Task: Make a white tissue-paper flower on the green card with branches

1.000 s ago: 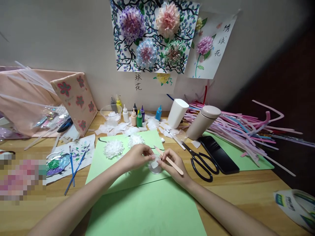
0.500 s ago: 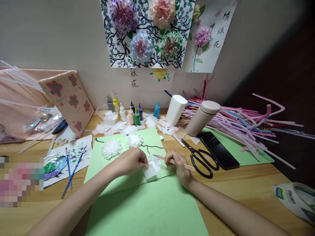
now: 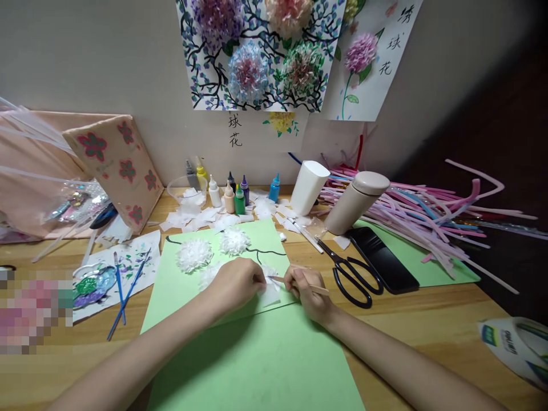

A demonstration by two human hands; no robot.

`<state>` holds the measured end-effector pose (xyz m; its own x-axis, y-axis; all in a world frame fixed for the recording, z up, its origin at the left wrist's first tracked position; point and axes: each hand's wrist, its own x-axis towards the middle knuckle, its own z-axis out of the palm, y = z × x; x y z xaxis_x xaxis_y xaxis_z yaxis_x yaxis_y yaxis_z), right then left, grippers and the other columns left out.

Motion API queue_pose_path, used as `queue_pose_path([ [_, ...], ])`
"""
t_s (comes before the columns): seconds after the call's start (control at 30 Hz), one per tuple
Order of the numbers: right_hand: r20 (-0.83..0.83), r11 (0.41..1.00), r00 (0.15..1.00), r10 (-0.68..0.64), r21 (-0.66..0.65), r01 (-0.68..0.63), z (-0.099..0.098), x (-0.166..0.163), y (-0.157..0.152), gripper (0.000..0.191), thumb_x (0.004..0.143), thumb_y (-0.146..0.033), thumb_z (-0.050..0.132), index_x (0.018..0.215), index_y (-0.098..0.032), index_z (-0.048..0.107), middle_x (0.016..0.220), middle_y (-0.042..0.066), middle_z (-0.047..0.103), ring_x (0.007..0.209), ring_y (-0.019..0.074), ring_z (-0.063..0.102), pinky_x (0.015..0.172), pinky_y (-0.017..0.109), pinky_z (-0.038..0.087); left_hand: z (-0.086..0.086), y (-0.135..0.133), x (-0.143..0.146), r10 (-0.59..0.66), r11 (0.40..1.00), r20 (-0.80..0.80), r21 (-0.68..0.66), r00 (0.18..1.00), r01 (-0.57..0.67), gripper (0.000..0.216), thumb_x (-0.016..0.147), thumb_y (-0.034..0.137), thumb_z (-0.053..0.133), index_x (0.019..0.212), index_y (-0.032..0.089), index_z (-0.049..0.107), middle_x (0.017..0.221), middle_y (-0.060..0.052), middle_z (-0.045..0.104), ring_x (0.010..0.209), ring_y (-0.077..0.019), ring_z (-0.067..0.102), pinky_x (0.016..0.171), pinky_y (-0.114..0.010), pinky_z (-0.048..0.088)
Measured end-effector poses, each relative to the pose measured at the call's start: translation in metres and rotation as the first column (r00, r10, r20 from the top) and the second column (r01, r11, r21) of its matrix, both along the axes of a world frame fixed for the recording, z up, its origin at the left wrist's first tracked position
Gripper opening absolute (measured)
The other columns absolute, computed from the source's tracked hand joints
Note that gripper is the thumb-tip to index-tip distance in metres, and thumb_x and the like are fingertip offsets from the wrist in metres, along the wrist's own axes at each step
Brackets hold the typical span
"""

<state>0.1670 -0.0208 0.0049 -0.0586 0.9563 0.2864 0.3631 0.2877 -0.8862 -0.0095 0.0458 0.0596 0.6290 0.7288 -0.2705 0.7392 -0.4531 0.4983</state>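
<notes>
My left hand (image 3: 243,281) pinches a thin white tissue paper piece (image 3: 270,295) low over the green sheet (image 3: 171,291). In my right hand (image 3: 309,292) is a slim wooden stick (image 3: 319,289), its tip pointing left and meeting the tissue, though exact contact is hard to see. Two fluffy white paper flowers, a left flower (image 3: 194,255) and a right flower (image 3: 234,241), sit on the sheet beside drawn dark branch lines. A third white flower (image 3: 208,278) is partly hidden behind my left hand. More white tissue lies by the stick's tip.
Black-handled scissors (image 3: 353,277) and a phone (image 3: 383,260) lie right of my right hand. Paint bottles (image 3: 240,201) and tissue scraps (image 3: 192,220) line the back. Brushes (image 3: 122,297) rest at left. A tumbler (image 3: 357,202) stands before pipe cleaners (image 3: 419,222).
The wooden stick has shifted slightly left and down, and the tissue paper now lies flatter and lower. My left hand has moved a little right. The view has tilted slightly.
</notes>
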Motion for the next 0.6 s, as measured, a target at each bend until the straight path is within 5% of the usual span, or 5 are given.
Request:
queue_pose_path([
  [0.6, -0.012, 0.999, 1.0, -0.015, 0.028, 0.015, 0.0003, -0.0003, 0.001, 0.047, 0.097, -0.039, 0.026, 0.061, -0.02, 0.049, 0.052, -0.002, 0.042, 0.051, 0.0129, 0.044, 0.055, 0.028, 0.034, 0.0, -0.0012, 0.003, 0.002, 0.999, 0.04, 0.032, 0.999, -0.003, 0.021, 0.075, 0.02, 0.052, 0.081, 0.023, 0.072, 0.084, -0.001, 0.072, 0.073, -0.0161, 0.061, 0.06, -0.024, 0.038],
])
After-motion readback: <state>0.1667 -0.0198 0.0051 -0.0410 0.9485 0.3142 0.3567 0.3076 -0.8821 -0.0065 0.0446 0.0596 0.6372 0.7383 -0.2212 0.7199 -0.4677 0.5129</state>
